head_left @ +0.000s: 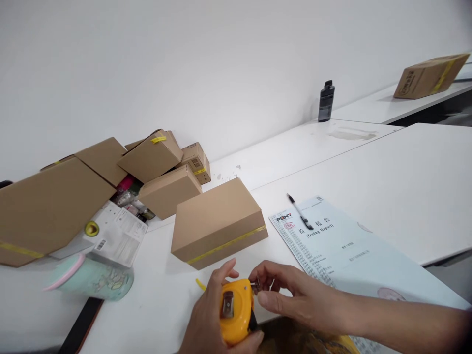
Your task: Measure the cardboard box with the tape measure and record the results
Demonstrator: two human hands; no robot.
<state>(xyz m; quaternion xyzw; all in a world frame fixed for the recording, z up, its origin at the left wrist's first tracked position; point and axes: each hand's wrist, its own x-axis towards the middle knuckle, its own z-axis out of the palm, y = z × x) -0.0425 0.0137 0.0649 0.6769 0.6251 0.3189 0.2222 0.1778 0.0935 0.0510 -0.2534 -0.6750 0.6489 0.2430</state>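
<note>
My left hand is wrapped round a yellow tape measure with a brown window on its face. Beside it, my right hand is closed in a pinch at the metal hook of the tape. A bit of yellow strip shows behind the left fingers. Just beyond both hands lies a brown cardboard box with yellow tape along its near side. To the right, a pale blue testing report lies flat, and a pen rests on it.
Several cardboard boxes are stacked at the left by the wall. A white box and a mint tumbler with a pink rim stand nearer. A dark bottle stands far back, and another carton is at far right.
</note>
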